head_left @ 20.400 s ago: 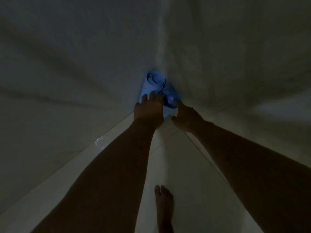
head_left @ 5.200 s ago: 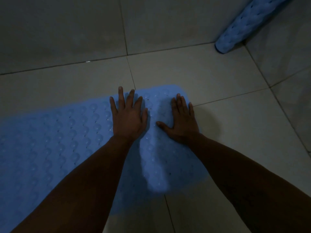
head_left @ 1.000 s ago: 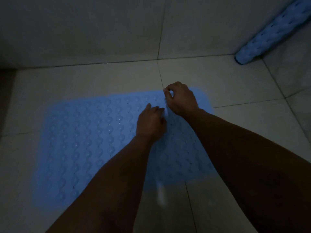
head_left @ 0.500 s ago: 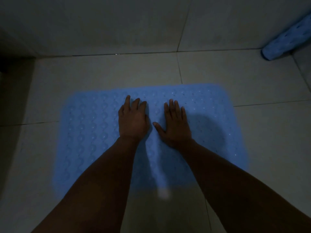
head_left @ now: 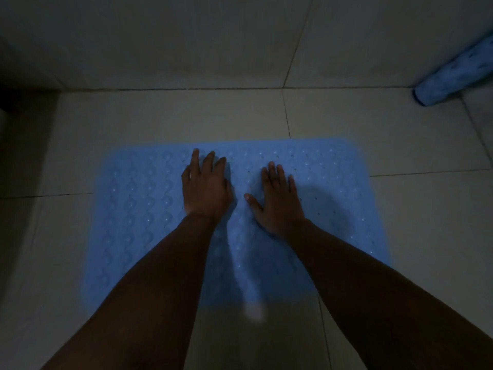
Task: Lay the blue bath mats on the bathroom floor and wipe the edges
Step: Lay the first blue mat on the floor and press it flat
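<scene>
Both grips, left hand (head_left: 206, 190) & right hand (head_left: 277, 201), lay flat, released, pressing the unrolled blue bath mat (head_left: 138, 209) under them; 2nd rolled mat (head_left: 453, 76) far right, edges not yet wiped.

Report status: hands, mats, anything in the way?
Left hand and right hand open, palms flat on unrolled blue mat. Second mat rolled in far-right corner. Nothing in the way.

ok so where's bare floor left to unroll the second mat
Bare tile runs between the flat mat and the back wall, and to its right, below the rolled mat in the corner. A strip lies on its left too. The mat's middle is crowded: left hand and right hand lie flat there.
</scene>
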Demonstrator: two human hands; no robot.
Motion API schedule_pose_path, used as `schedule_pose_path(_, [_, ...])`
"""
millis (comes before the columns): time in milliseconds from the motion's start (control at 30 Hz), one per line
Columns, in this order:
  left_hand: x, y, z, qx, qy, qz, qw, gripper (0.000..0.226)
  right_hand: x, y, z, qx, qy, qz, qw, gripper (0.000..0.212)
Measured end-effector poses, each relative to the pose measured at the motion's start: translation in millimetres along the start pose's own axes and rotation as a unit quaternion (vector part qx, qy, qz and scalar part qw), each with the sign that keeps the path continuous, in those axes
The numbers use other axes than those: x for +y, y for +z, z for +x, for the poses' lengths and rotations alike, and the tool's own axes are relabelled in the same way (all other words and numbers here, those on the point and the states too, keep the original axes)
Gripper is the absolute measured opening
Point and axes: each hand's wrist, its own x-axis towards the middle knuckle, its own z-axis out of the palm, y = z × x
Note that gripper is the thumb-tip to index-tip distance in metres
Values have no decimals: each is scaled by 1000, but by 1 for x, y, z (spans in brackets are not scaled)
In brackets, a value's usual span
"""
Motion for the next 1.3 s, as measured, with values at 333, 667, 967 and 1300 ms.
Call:
schedule_pose_path(333, [33, 12, -18, -31, 62, -20, 997, 62, 7, -88, 36, 26, 22, 182, 983, 48])
schedule_pose_path(667, [49, 69, -19, -18, 102, 41, 994, 87, 34, -61, 71, 198, -48, 209, 957, 31])
schedule_pose_path(967, [51, 64, -16, -44, 103, 51, 992, 100, 22, -57, 80, 224, -59, 263, 937, 33])
schedule_pose_path(1300, [46, 33, 3, -187, 106, -8, 977, 95, 6, -88, 69, 180, -22, 243, 953, 38])
